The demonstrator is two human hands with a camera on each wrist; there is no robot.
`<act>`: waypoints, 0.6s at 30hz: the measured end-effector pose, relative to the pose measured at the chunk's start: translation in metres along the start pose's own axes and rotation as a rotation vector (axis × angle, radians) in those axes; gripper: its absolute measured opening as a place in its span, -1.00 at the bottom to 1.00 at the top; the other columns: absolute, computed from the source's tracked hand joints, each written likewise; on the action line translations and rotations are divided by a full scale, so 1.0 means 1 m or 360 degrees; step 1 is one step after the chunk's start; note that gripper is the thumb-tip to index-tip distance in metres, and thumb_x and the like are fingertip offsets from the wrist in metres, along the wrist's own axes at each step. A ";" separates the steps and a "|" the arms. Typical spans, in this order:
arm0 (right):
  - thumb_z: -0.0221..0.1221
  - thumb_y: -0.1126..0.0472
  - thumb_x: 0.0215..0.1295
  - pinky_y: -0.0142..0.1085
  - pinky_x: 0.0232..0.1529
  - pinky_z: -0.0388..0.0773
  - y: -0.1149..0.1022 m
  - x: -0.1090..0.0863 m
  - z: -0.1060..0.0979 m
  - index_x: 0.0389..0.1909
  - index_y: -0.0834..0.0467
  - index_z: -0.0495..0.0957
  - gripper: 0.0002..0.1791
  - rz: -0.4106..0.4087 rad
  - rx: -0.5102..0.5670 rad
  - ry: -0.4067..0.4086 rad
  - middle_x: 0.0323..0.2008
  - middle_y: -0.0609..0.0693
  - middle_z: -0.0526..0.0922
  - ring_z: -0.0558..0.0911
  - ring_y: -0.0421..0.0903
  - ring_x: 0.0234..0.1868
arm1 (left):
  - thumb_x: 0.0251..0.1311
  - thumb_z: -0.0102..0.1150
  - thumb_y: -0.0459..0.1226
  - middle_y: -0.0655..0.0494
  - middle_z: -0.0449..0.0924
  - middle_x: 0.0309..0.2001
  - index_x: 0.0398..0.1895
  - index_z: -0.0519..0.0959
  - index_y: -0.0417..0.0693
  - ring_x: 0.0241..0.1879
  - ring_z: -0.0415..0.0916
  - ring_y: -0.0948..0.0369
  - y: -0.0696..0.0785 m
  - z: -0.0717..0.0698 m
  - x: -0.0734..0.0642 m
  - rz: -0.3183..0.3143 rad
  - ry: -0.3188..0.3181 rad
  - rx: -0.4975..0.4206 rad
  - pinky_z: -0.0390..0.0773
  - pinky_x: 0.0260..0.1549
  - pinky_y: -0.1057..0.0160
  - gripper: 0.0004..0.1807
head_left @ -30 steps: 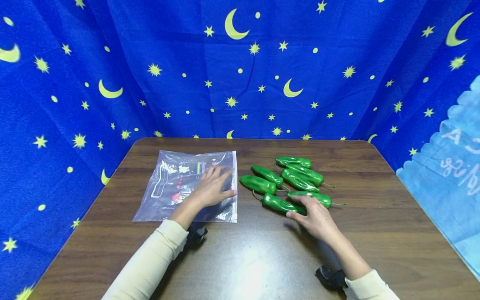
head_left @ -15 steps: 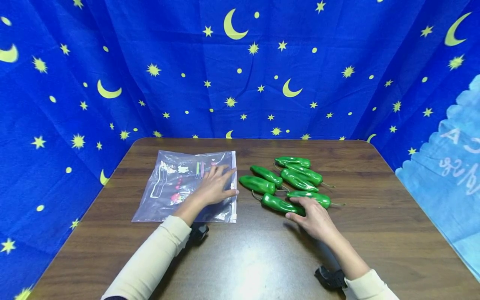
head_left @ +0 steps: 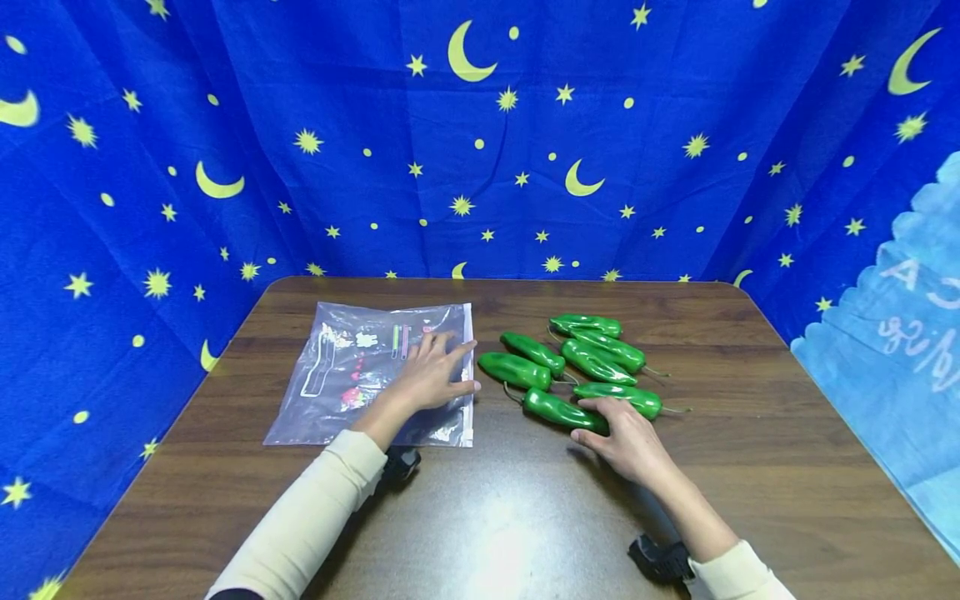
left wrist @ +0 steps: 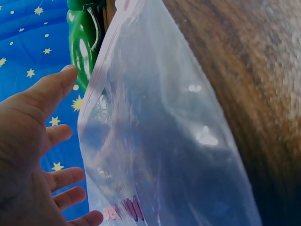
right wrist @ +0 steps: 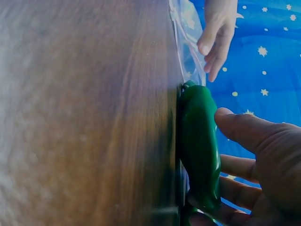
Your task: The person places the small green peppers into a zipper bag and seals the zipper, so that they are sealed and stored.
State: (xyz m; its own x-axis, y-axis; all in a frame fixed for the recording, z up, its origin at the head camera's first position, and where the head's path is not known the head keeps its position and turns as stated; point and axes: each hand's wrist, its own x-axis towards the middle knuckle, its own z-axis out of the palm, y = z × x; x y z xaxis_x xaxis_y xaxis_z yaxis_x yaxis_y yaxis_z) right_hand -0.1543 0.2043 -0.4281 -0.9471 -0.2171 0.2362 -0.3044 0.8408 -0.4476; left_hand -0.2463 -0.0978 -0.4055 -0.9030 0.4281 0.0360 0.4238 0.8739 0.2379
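Note:
A clear plastic zip bag (head_left: 300, 421) with printed pictures lies flat on the left of the table, its white zip edge facing right. My left hand (head_left: 426, 375) is spread over the bag's right part, the thumb reaching past the zip edge. In the left wrist view its fingers (left wrist: 63, 178) are parted and hold nothing. Right of the bag lie several glossy green peppers with thin stems. My right hand (head_left: 630, 442) is at the right end of the nearest pepper (head_left: 558, 408), fingers relaxed. In the right wrist view the thumb is beside this pepper (right wrist: 200, 136), with other fingers partly hidden behind it.
The peppers form a loose group, including one at the back (head_left: 585, 324) and one at the left (head_left: 513, 370). The brown wooden table (head_left: 465, 500) has blue star-and-moon cloth (head_left: 360, 100) behind it. A light blue cloth (head_left: 892, 333) hangs at the right.
The left hand has shifted very slightly right over the bag. The right hand, the bag and the peppers have hardly moved.

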 end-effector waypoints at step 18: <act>0.33 0.06 0.06 0.05 0.02 0.46 0.002 -0.002 0.003 0.03 0.14 0.56 -0.51 -0.0024 -0.0031 -0.0034 -0.03 0.13 0.64 0.57 0.13 0.03 | 0.09 0.13 0.21 -0.16 -0.02 0.44 0.42 0.17 0.24 0.42 -0.08 -0.15 0.004 0.005 0.004 -0.0098 -0.0030 0.0052 0.08 0.31 -0.22 -0.19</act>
State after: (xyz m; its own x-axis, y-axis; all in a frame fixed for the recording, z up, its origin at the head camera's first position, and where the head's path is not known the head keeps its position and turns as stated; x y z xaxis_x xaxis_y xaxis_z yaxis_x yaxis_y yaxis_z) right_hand -0.1532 0.2044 -0.4322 -0.9444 -0.2404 0.2243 -0.3170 0.8468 -0.4271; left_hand -0.2475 -0.0916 -0.4096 -0.9262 0.3771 0.0041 0.3696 0.9057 0.2076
